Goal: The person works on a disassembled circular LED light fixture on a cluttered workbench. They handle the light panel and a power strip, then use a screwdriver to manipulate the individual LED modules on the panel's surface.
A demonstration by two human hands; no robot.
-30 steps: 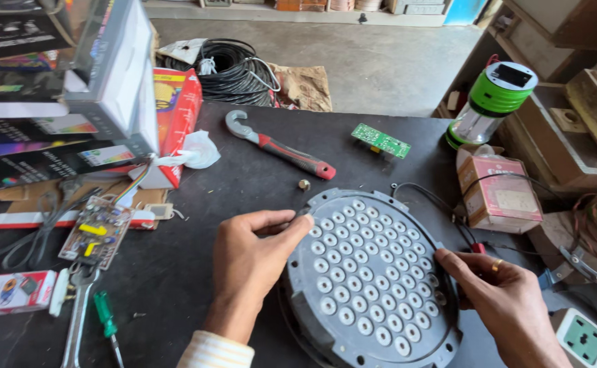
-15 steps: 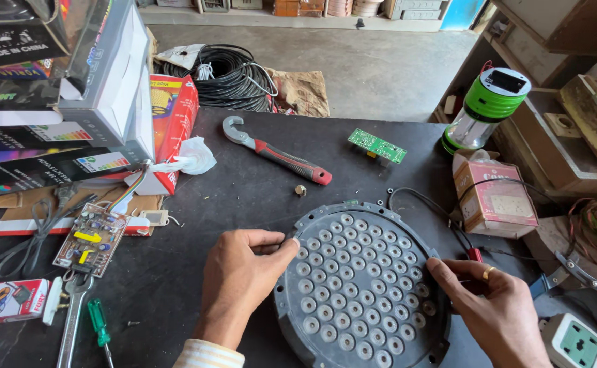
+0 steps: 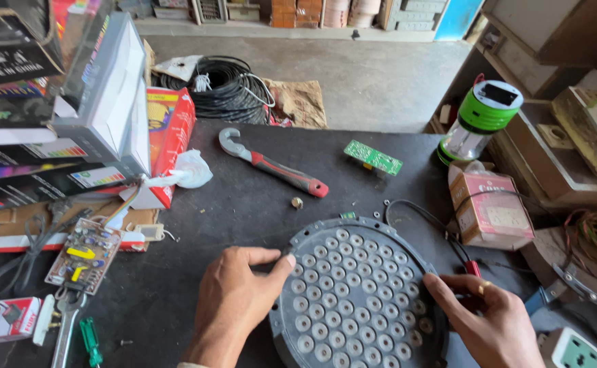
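far left: stacked cartons (image 3: 46,102) at 10 o'clock, printed sides facing in, leaning over the counter (image 3: 244,211) edge.
left low: small red-white box (image 3: 2,319) at 8 o'clock; metal spanner (image 3: 63,327) and green screwdriver (image 3: 91,341) just beside it.
left mid: bare circuit board (image 3: 84,253) with yellow marks, lying on cardboard, loose wires trailing off toward 9 o'clock.
left upper: red carton (image 3: 172,133) on its side, crumpled white plastic (image 3: 191,169) touching its near end.
floor behind: black cable coil (image 3: 227,88) at 12 o'clock, brown sack next to it.
centre: red-handled wrench (image 3: 274,163) lies diagonally, jaw end toward 11 o'clock; small nut (image 3: 297,202) just below its grip.
left hand (image 3: 234,300): rests at the disc's 9 o'clock rim, fingers (image 3: 271,262) curled together, thumb tip pressed on the edge.
disc: round grey LED lamp plate (image 3: 356,293), flat on the counter at 6 o'clock, between both hands, rows of small lenses facing up.
obstruction: both hands cover parts of the rim; black cable (image 3: 424,221) loops off the plate toward 1 o'clock.
centre right: green circuit strip (image 3: 373,157) at 1 o'clock, well apart from the plate.
right hand (image 3: 493,320): at the plate's 3 o'clock rim, fingers (image 3: 448,296) together, laid on the edge; grip underneath cannot tell.
right: pink box (image 3: 491,211), green-topped lantern (image 3: 479,123) behind it.
far right: wooden shelf clutter, white socket strip (image 3: 574,351) at 4 o'clock.
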